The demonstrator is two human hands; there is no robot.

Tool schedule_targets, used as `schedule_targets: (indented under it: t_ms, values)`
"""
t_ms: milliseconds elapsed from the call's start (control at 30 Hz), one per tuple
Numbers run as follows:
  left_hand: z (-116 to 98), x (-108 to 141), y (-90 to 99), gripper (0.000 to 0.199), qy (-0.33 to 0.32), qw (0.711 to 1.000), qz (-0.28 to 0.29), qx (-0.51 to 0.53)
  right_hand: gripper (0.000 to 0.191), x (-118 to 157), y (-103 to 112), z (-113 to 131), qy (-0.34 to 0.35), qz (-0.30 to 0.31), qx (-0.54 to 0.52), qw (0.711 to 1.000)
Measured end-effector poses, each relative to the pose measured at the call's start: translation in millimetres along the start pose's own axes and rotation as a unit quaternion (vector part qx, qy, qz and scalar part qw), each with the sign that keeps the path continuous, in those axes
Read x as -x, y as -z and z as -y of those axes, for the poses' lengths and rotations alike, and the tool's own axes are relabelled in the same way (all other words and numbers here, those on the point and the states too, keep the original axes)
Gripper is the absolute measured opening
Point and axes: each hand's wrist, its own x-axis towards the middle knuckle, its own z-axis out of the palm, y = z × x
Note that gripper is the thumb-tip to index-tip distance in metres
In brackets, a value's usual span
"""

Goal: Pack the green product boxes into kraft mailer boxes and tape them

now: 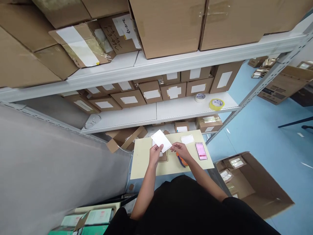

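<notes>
A white label sheet point(160, 139) is tilted over the pale yellow tabletop point(143, 163). My left hand point(155, 154) grips its lower edge, thumb on top. My right hand point(180, 149) has its fingers pinched together at the sheet's right corner. Beneath the sheet lies a flat brown cardboard piece or box point(163, 158), partly covered. An orange and blue object point(181, 160), perhaps a tape dispenser, sits under my right wrist, mostly hidden. More white labels point(187, 139) lie at the table's far side, and a pink item point(201, 151), partly blurred, rests at the right.
Metal shelving point(127, 122) holding several labelled cartons point(149, 92) rises beyond the table. Two tape rolls, one white point(200, 97) and one yellow point(216, 104), lie on the middle shelf. A large open carton point(264, 195) with packages stands right; a grey wall point(61, 156) is left.
</notes>
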Motion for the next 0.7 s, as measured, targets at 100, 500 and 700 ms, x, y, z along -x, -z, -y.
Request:
schedule_targets:
  t_ms: [100,500,700]
  values:
    - [-5.4,3.4,-2.4,0.059,-0.008,1.000,0.006,-0.001,0.025,2.4,1.5,6.1,0.004,-0.007,-0.003,1.000]
    - [-13.1,8.8,2.4,0.057,-0.017,0.999,0.013,-0.024,0.023,2.4,-0.7,11.8,0.011,0.005,-0.005,1.000]
    - [-18.4,10.0,-1.1,0.070,-0.091,0.970,-0.089,-0.207,0.029,4.0,-1.6,18.6,0.037,0.045,-0.010,0.998]
